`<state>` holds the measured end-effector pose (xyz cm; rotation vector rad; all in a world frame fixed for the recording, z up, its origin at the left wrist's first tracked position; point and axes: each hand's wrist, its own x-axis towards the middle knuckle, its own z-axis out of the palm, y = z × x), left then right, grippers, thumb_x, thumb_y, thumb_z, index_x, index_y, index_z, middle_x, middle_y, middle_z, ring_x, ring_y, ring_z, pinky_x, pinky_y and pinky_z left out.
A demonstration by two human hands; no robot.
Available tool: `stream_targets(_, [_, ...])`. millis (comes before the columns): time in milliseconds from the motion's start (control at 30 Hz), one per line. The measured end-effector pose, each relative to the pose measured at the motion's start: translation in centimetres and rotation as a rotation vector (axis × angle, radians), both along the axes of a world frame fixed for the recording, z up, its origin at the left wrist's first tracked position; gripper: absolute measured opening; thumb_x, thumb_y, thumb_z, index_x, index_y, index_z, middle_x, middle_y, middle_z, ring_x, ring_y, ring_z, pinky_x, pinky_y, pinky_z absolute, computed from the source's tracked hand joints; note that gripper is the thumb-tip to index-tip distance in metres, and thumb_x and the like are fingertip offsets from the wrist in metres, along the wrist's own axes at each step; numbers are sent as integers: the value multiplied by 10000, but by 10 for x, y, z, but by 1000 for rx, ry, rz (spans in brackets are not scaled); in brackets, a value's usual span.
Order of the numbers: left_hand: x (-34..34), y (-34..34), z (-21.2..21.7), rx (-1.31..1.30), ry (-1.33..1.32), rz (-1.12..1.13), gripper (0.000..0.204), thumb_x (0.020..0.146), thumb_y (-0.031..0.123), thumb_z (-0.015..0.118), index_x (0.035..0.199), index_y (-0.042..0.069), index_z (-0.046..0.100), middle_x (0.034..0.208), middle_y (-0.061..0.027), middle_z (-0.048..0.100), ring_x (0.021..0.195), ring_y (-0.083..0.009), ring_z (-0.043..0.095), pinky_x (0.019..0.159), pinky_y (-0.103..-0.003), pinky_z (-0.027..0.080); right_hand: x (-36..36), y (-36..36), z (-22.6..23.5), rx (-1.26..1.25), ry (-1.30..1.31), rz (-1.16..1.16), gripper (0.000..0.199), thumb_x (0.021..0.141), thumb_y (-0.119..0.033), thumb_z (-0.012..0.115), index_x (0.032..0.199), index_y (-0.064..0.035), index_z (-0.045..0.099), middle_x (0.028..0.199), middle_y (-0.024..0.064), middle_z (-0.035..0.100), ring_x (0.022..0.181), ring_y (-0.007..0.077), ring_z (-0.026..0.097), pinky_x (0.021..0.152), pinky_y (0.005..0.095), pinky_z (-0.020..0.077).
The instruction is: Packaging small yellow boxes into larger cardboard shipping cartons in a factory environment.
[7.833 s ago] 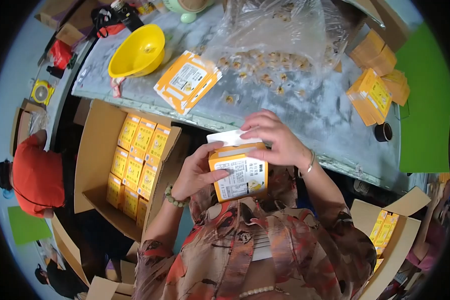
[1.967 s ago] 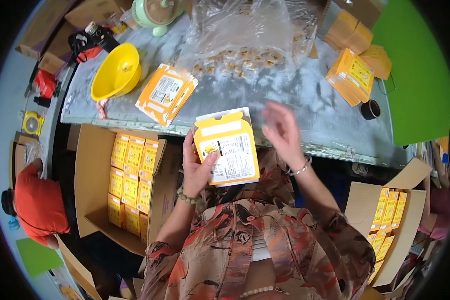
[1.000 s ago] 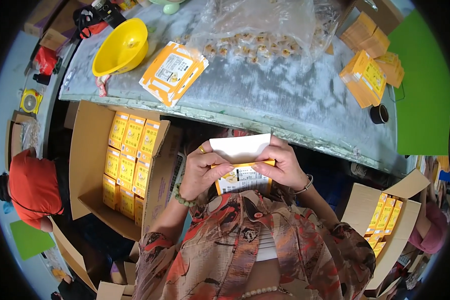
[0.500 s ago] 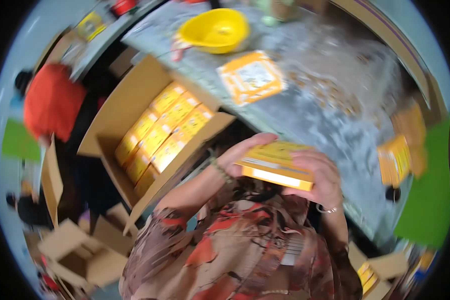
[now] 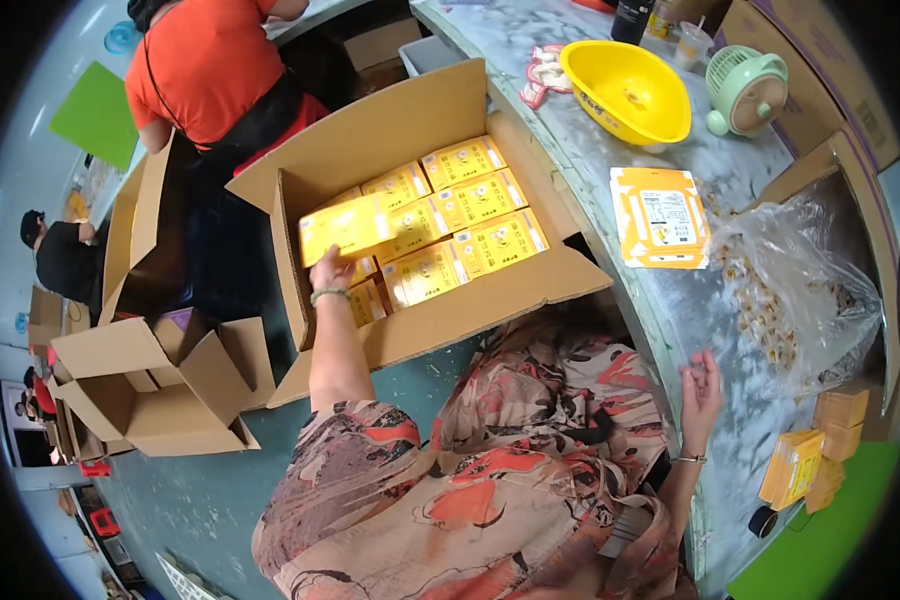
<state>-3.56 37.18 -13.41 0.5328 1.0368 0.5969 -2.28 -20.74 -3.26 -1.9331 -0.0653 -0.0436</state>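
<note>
My left hand (image 5: 332,272) grips the near edge of a yellow box (image 5: 344,228), which it holds over the left part of an open cardboard carton (image 5: 395,97). Rows of similar yellow boxes (image 5: 480,200) lie packed flat inside that carton. Part of the row beneath the held box is hidden by it. Above the table's edge my right hand (image 5: 702,395) is open, its fingers apart and nothing in them. Further up the marbled table (image 5: 680,300) lies a stack of flat, unfolded yellow-and-white box blanks (image 5: 660,218).
A yellow basin (image 5: 625,92) and a green fan (image 5: 746,90) stand at the table's far end. A clear bag (image 5: 815,290) of small pieces lies at right, near yellow packets (image 5: 792,468). Another open carton (image 5: 170,400) sits lower left. A person in orange (image 5: 210,70) works beyond.
The yellow box has gone from between both hands to the carton at left, held by my left hand alone. My right hand has let go and opened. The view has shifted left.
</note>
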Motion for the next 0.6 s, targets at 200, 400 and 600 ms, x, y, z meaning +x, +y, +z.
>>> stream_targets(200, [13,6,-121,-194,217,54,374,728,155,564,1071,72,440,1087,-126,442,934,-307,440,755,-445,418,-14,-20,-5,-119,117,-153,405,803,-40,463,1190,-22,344,1029,59,473,836,92,486,747,211,384])
stream_targets(400, [-32,62,-171,184,739,-389,422,752,217,525,1110,22,415,1153,-125,413,997,-246,437,817,-345,402,-6,3,-14,-236,179,-141,386,796,-88,495,1158,-14,385,1043,78,488,870,98,476,767,216,375])
stream_targets(600, [19,45,-94,1050,631,-219,370,803,185,412,1141,34,409,1243,-166,308,1015,-251,453,868,-370,371,1,8,-15,-293,169,-160,333,780,-85,509,1096,-4,440,986,77,503,839,104,478,755,217,377])
